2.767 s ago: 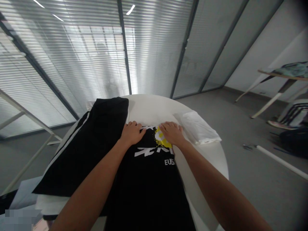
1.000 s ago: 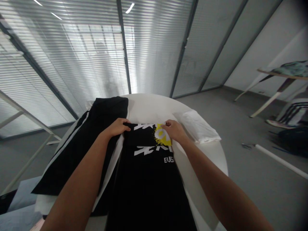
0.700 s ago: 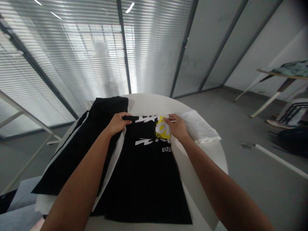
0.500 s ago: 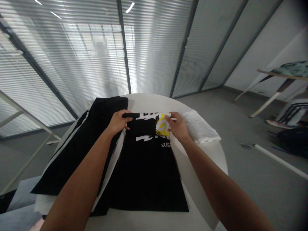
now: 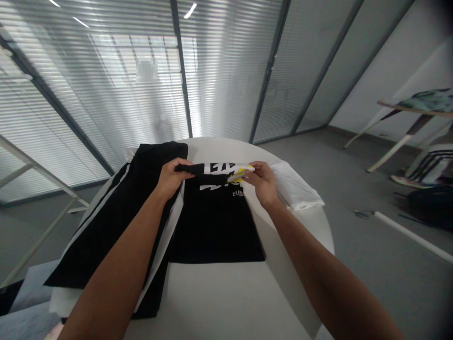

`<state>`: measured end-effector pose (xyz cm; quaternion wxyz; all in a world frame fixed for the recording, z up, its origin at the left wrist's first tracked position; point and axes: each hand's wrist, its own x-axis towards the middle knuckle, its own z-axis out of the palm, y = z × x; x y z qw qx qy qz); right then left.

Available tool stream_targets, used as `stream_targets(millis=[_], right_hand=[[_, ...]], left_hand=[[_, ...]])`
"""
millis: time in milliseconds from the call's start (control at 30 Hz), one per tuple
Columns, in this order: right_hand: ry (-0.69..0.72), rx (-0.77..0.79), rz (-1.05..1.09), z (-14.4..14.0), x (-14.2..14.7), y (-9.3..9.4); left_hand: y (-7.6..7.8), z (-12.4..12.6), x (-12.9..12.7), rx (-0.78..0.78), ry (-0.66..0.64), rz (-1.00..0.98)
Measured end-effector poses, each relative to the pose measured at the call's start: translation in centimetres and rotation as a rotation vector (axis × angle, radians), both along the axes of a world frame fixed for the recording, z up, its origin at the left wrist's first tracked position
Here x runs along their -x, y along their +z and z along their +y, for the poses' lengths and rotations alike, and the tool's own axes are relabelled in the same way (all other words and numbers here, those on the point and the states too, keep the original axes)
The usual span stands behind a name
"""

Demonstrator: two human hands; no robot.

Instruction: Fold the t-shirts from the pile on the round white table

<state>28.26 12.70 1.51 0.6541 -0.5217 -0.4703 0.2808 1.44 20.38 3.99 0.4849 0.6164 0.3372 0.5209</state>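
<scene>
A black T-shirt [image 5: 219, 226] with white lettering and a yellow print lies folded into a long strip on the white round table [image 5: 212, 302]. Its far end is lifted and bent over in a roll-like fold between my hands. My left hand [image 5: 172, 178] pinches the left corner of that fold. At the right corner, by the yellow print, my right hand [image 5: 261, 182] grips the cloth between thumb and fingers. Left of the shirt, a black garment with a white side stripe [image 5: 116, 212] is spread lengthwise, under my left forearm.
A folded white cloth or bag [image 5: 295, 186] lies at the table's right edge. A white pole [image 5: 410, 236] is on the floor at right. Another table [image 5: 396, 106] stands farther back, bags and a shoe beneath it. Glass partitions with blinds [image 5: 226, 71] rise behind.
The T-shirt's near hem has slid away from me, baring table in front. Its far end is now folded over further, hiding more of the yellow print. The striped garment has stayed put.
</scene>
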Motion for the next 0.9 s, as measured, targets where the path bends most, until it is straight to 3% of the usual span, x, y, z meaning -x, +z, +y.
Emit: stream_targets(millis=[200, 367, 533, 767, 900], right_hand=[[0.045, 0.121, -0.046, -0.5, -0.3, 0.4], [-0.01, 0.163, -0.109, -0.5, -0.7, 0.5], [0.002, 0.192, -0.218, -1.0, -0.7, 0.6], [-0.064, 0.288, -0.802, -1.6, 0.3, 1.1], [-0.117, 0.312, -0.72, -1.4, 0.2, 1.2]], left_hand=[[-0.3, 0.4, 0.8, 0.042, -0.013, 0.093], [0.1, 0.7, 1.5, -0.008, -0.037, 0.177], [0.1, 0.7, 1.4, 0.052, -0.131, 0.274], [0.9, 0.1, 0.2, -0.092, -0.053, 0.678], [1.1, 0.0, -0.4, -0.125, 0.024, 0.801]])
